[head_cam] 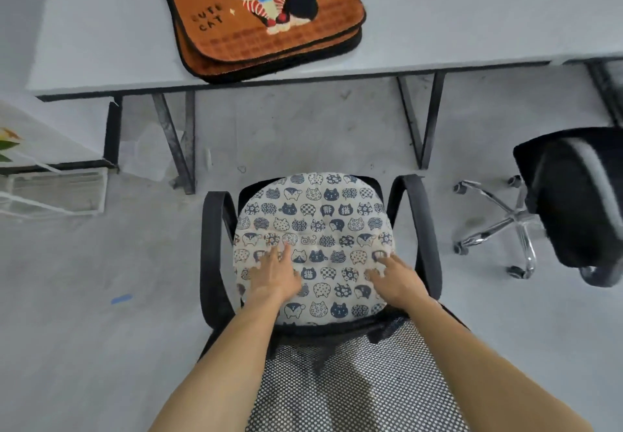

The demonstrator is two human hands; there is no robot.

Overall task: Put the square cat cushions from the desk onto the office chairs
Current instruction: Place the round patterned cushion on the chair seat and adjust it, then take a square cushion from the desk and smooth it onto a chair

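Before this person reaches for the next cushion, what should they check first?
1. Left hand free: ok, fingers lie flat on the round white cat-print cushion, holding nothing.
2. Right hand free: ok, flat on the same cushion.
3. Orange square cat cushions ready: ok, stacked near the front edge of the grey desk, nothing on top.
4. Seat of the black mesh office chair bare: not ok, the round cushion covers it.
5. Seat of the second black office chair free: cannot tell, the seat is hidden.
6. Stack count: cannot tell, at least two edges show.
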